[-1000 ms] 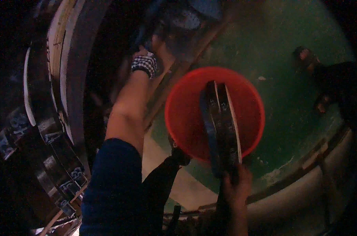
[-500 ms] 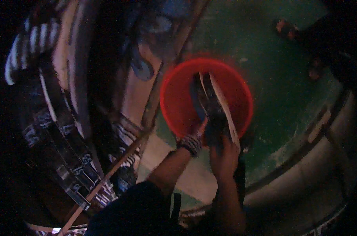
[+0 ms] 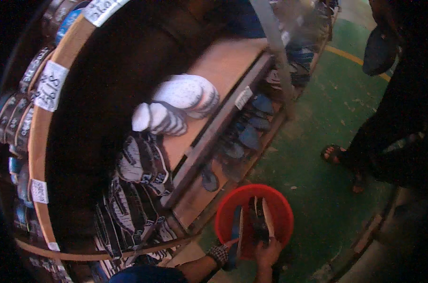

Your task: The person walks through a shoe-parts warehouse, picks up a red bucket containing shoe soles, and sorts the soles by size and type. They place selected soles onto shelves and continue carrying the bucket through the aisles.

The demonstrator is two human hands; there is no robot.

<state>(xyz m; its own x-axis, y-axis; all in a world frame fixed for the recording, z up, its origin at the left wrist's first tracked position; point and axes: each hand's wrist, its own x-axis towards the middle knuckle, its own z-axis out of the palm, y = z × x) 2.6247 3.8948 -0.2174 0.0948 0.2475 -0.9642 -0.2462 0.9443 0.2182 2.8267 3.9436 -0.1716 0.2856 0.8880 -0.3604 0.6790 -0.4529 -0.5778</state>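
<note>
A round red tub (image 3: 288,207) stands on the floor at the lower middle, with my hands over its near side. My left hand (image 3: 226,246), below a checked wristband, is closed on a blue-faced shoe sole (image 3: 235,226) with a pale edge; part of this hand is hidden behind it. To its right, my right hand (image 3: 268,252) grips the near end of dark shoe soles (image 3: 259,214) with pale edges, standing on their sides. All of these soles tilt over the tub's inside.
Shelving on the left holds white soles (image 3: 181,92), striped dark soles (image 3: 136,207) and blue soles (image 3: 247,134). A wooden rail (image 3: 39,137) with paper labels runs along it. A person in dark clothes (image 3: 384,127) stands on the green floor (image 3: 313,141) at right.
My view has swung up and left toward the shelving, so the tub and hands sit lower. The blue-faced sole and the dark soles now stand farther apart.
</note>
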